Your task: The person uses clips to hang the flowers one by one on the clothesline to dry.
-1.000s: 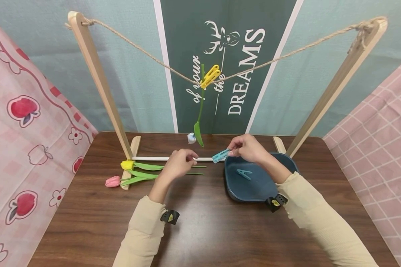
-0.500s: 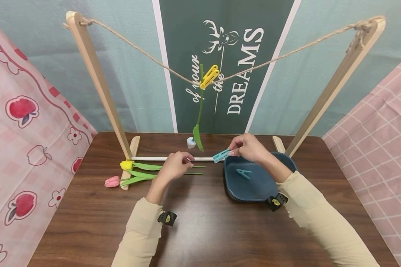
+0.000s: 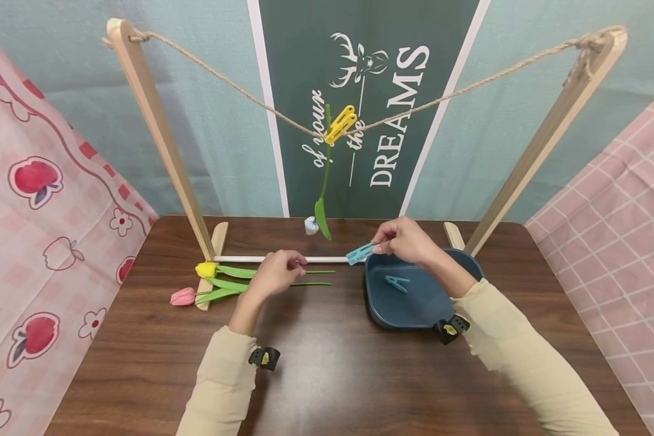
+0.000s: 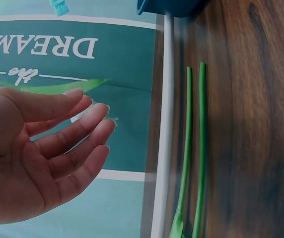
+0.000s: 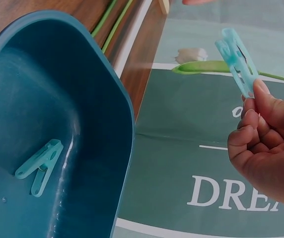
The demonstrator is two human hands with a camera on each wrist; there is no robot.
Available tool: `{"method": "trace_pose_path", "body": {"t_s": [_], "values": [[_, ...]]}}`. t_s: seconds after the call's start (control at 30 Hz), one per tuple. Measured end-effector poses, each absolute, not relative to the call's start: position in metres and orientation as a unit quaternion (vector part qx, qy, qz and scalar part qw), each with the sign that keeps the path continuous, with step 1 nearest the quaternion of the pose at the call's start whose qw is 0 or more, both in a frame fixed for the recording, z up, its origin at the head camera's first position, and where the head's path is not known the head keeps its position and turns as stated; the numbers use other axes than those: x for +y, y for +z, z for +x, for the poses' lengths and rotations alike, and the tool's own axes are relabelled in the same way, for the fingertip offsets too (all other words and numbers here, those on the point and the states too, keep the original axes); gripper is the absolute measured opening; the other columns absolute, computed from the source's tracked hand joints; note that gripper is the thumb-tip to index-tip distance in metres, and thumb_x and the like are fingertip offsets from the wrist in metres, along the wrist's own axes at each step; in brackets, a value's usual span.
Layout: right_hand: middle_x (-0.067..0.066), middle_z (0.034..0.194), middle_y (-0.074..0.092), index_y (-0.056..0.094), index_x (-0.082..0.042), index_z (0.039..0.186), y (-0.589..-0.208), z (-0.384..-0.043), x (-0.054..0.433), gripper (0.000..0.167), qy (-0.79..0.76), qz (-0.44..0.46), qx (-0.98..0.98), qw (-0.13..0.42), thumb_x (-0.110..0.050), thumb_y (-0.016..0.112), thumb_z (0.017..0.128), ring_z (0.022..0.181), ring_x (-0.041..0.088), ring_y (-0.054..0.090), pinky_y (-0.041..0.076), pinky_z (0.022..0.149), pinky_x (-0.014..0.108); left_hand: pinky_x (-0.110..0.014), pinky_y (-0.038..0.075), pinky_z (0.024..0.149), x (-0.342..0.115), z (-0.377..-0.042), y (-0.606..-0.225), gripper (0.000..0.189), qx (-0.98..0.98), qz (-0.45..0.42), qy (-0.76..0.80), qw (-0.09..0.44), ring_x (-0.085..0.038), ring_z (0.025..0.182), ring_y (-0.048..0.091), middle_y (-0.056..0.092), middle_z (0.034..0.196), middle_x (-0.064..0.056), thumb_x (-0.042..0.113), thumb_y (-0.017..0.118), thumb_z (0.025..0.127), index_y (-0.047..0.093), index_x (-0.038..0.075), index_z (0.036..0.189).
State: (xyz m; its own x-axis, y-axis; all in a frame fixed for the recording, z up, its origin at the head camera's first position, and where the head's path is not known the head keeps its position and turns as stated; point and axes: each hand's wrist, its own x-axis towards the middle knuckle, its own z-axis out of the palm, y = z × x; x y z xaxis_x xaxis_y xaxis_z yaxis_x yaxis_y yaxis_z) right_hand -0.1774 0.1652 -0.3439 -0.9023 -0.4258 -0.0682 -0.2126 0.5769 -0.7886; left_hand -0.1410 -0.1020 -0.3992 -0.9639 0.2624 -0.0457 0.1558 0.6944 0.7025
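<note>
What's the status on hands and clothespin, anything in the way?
Left hand empty, fingers loosely bent. Right hand pinching light blue clothespin, clear of rope. Possible obstruction: yellow clothespin mid-rope, white flower hanging from it.

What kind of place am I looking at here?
Probably a small staged tabletop set: printed cloths hang around a wood-grain table, and a rope strung between wooden posts carries a flower held by a yellow clothespin.
</note>
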Motion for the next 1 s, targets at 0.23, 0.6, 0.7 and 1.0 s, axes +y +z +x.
{"method": "trace_pose_path", "body": {"t_s": [0.23, 0.6, 0.7, 1.0], "values": [[0.009, 0.065, 0.060, 0.066, 0.004, 0.075, -0.346, -0.178, 0.167, 0.004, -0.421, -0.183, 0.880, 0.123, 0.003, 0.067, 0.078, 0.059, 0.017, 0.048, 0.040, 0.054, 0.028, -0.032, 0.046, 0.069, -0.111, -0.141, -0.409, 0.011, 0.921, 0.092, 0.369, 0.083, -0.016, 0.073, 0.060, 0.065, 0.076, -0.002, 0.006, 0.063, 0.082, 0.067, 0.002, 0.092], [0.004, 0.063, 0.059, 0.066, 0.004, 0.074, -0.348, -0.178, 0.170, 0.004, -0.422, -0.180, 0.880, 0.123, 0.003, 0.067, 0.078, 0.058, 0.017, 0.047, 0.039, 0.053, 0.027, -0.030, 0.046, 0.066, -0.129, -0.144, -0.434, 0.011, 0.926, 0.071, 0.358, 0.097, -0.015, 0.070, 0.059, 0.064, 0.073, -0.003, 0.000, 0.060, 0.081, 0.066, -0.001, 0.091], [0.004, 0.062, 0.059, 0.066, 0.004, 0.074, -0.348, -0.178, 0.171, 0.004, -0.417, -0.185, 0.881, 0.125, 0.003, 0.066, 0.078, 0.058, 0.018, 0.047, 0.038, 0.053, 0.028, -0.029, 0.045, 0.063, -0.133, -0.145, -0.439, 0.011, 0.926, 0.061, 0.357, 0.102, -0.014, 0.068, 0.058, 0.064, 0.072, -0.003, -0.001, 0.059, 0.080, 0.066, -0.001, 0.089], [0.010, 0.067, 0.061, 0.065, 0.004, 0.075, -0.349, -0.178, 0.175, 0.005, -0.408, -0.179, 0.884, 0.145, 0.001, 0.066, 0.079, 0.059, 0.016, 0.046, 0.036, 0.053, 0.026, -0.028, 0.043, 0.063, -0.136, -0.150, -0.450, 0.009, 0.930, 0.046, 0.350, 0.105, -0.012, 0.063, 0.055, 0.062, 0.070, -0.002, 0.000, 0.060, 0.079, 0.066, 0.000, 0.086]]}}
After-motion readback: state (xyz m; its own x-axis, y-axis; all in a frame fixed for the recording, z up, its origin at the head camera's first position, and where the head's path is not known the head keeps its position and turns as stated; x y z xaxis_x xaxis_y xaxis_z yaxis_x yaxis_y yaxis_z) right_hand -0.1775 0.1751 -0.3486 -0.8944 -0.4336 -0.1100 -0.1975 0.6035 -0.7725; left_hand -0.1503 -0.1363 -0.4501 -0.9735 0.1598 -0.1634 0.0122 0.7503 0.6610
